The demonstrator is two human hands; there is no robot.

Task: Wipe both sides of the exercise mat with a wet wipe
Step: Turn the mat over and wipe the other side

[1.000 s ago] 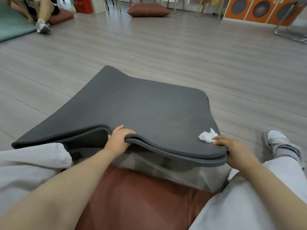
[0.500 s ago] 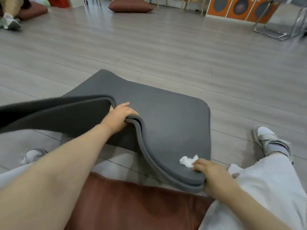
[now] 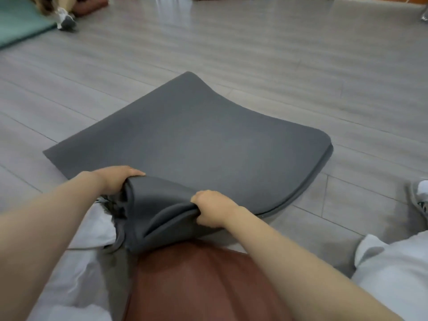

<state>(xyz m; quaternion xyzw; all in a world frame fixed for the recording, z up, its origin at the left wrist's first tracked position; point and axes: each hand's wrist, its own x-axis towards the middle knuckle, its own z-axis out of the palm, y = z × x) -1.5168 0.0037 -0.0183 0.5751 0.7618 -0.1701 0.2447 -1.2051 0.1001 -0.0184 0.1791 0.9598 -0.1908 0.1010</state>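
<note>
both hands grip the near edge of the grey mat

closest to the camera, a brown cushion (image 3: 208, 286) sits between the person's legs, which are in white trousers (image 3: 393, 269). just past it, the near edge of the grey mat (image 3: 208, 140) is bunched and lifted off the floor. the left hand (image 3: 115, 179) curls around the left part of that raised edge, its thumb lying on top and the other fingers hidden underneath. the right hand (image 3: 213, 208) is a closed fist clamped on the folded edge a little to the right, knuckles up. the wet wipe cannot be seen; whether it sits inside the right fist cannot be told.

beyond the hands, the rest of the mat lies spread on the grey wooden floor (image 3: 301, 66), its far corner slightly curled up. the right side shows two layers at the rim. a shoe (image 3: 420, 200) is at the right edge. far off at the top left lies a green mat (image 3: 20, 24), with another person's shoe (image 3: 66, 20) beside it.
</note>
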